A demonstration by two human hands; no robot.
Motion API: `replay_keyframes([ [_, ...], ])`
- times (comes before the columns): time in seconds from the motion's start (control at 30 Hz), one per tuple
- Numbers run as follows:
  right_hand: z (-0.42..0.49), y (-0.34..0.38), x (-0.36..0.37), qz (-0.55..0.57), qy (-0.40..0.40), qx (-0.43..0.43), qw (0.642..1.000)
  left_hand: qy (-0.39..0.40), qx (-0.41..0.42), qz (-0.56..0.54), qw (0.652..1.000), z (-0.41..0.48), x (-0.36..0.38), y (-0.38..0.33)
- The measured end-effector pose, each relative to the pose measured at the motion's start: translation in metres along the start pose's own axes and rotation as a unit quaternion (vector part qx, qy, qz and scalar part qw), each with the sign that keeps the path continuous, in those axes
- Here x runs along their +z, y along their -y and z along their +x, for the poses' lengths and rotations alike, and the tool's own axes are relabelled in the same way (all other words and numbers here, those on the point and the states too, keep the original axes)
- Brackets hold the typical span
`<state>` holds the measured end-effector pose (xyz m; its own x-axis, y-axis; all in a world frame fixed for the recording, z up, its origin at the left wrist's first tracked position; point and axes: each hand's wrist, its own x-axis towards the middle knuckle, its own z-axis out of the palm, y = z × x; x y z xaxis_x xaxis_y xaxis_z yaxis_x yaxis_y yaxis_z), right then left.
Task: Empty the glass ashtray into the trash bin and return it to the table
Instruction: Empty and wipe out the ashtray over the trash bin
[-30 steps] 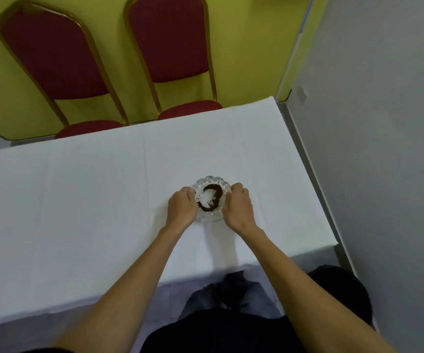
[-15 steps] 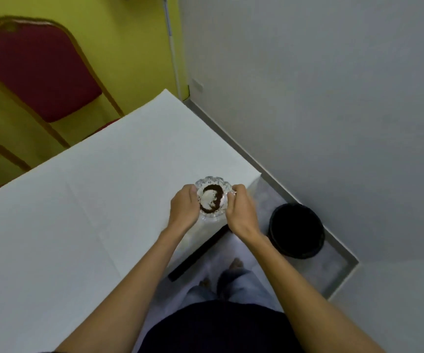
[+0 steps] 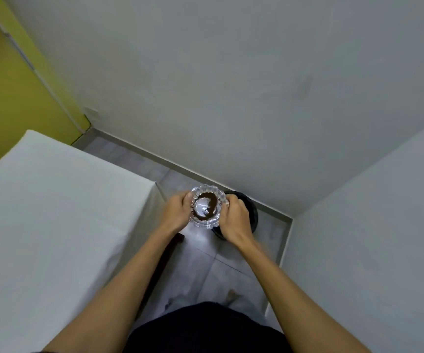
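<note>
Ashtray gripped by left hand and right hand, off worktop, seemingly beside bin; ash undumped; tipping, return remain

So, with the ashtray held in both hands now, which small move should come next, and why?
Probably carry the glass ashtray a little further right, over the black trash bin, before tipping. The left hand and right hand hold it level, the dark ash is still inside, and it seems to overlap only the bin's near edge.
</note>
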<state>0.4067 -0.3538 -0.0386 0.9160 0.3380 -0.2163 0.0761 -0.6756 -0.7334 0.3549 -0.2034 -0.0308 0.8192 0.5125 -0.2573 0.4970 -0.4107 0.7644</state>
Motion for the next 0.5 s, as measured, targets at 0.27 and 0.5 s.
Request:
replay_keyframes([
  [0.27, 0.017, -0.057, -0.038, -0.028, -0.019, -0.053, 0.998, 0.018, -0.009, -0.001, 1.0, 0.045, 0.079, -0.029],
  [0.5, 0.038, -0.123, 0.002, -0.178, -0.012, -0.141, 0.974, 0.065, -0.039, 0.01, 0.997, 0.094, 0.126, 0.011],
])
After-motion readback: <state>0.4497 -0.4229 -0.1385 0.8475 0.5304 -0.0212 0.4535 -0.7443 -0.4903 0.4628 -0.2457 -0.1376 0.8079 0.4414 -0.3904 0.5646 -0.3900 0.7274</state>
